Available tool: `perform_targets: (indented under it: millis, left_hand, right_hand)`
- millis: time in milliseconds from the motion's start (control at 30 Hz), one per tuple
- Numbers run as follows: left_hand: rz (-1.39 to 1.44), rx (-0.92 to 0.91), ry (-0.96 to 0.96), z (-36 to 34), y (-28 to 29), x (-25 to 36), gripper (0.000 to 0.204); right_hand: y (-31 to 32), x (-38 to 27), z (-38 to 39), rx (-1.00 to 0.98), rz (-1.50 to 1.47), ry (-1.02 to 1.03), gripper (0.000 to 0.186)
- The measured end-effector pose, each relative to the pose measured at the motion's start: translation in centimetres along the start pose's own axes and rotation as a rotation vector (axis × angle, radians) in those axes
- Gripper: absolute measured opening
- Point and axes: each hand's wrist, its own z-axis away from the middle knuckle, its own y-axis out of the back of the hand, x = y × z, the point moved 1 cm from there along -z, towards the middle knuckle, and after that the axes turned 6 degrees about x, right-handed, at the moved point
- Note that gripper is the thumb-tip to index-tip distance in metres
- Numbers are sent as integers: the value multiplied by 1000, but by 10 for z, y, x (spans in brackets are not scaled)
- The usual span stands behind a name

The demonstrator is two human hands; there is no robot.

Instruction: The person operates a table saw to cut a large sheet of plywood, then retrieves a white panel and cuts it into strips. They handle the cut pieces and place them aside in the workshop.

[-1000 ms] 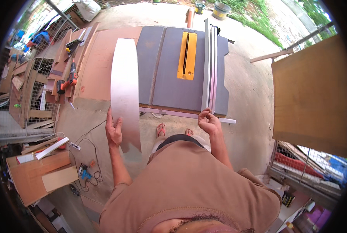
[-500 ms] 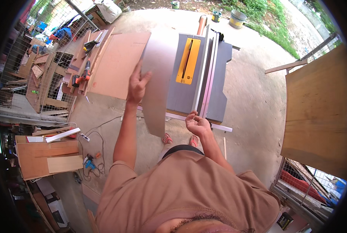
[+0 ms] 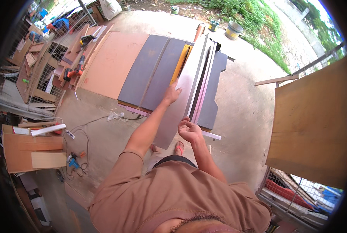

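My left hand (image 3: 171, 93) grips the left edge of a long pale panel (image 3: 164, 128), which lies along the fence (image 3: 205, 89) of the dark grey table saw (image 3: 142, 77) and overhangs its front. The panel partly covers the yellow insert (image 3: 179, 64). Curled fingers of my right hand (image 3: 191, 130) are at the front end of the fence, beside the panel; what they hold, if anything, is hidden.
Left are a pink board (image 3: 111, 58), stacked offcuts with a cordless drill (image 3: 74, 72), a low bench (image 3: 31, 151) and tangled cords (image 3: 82, 151). A large brown plywood sheet (image 3: 305, 124) stands at right. Buckets (image 3: 233, 31) sit beyond the saw.
My left hand has carried the panel rightward, over the dark saw top and up against the fence, partly covering the yellow insert. My right hand has stayed at the fence's front end, fingers curled.
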Motion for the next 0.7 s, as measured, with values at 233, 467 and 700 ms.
perform_targets:
  millis: [233,467,700]
  left_hand:
    - [-503,4,70,19,-50,-7,75]
    - [-365,112,-58,38,-52,-25,77]
    - [-112,77,-59,20,-53,-51,79]
  right_hand:
    - [4,-2,3,-13,78,33,25]
    - [6,4,0,-21,204,38,22]
    - [7,4,-13,24,291,78,22]
